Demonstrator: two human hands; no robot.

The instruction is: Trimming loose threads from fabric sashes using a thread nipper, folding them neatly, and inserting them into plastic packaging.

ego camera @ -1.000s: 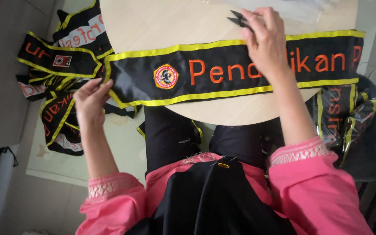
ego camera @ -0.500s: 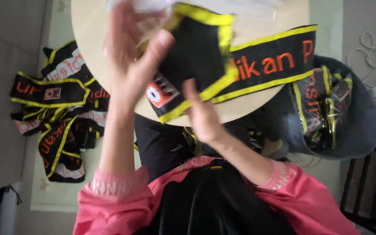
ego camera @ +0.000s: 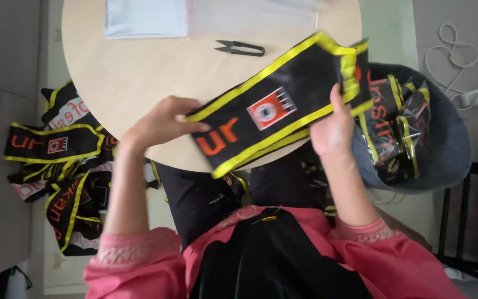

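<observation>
A black sash (ego camera: 283, 105) with yellow edging, orange letters and a red square badge lies folded over the near edge of a round wooden table (ego camera: 139, 72). My left hand (ego camera: 159, 122) grips its near left end. My right hand (ego camera: 333, 127) holds its right fold, thumb on top. Small black thread snips (ego camera: 240, 48) rest on the table beyond the sash, apart from both hands.
A pile of similar black and yellow sashes (ego camera: 62, 160) lies on the floor at the left. A dark round basket (ego camera: 443, 144) at the right holds sashes wrapped in clear plastic. Clear plastic bags (ego camera: 150, 19) lie at the table's far edge. A white cord (ego camera: 466, 55) is coiled at the far right.
The sash lay flat and stretched across the table; both hands lifted and folded it, and it now rests doubled with the badge side up. The snips left my right hand and lie on the table.
</observation>
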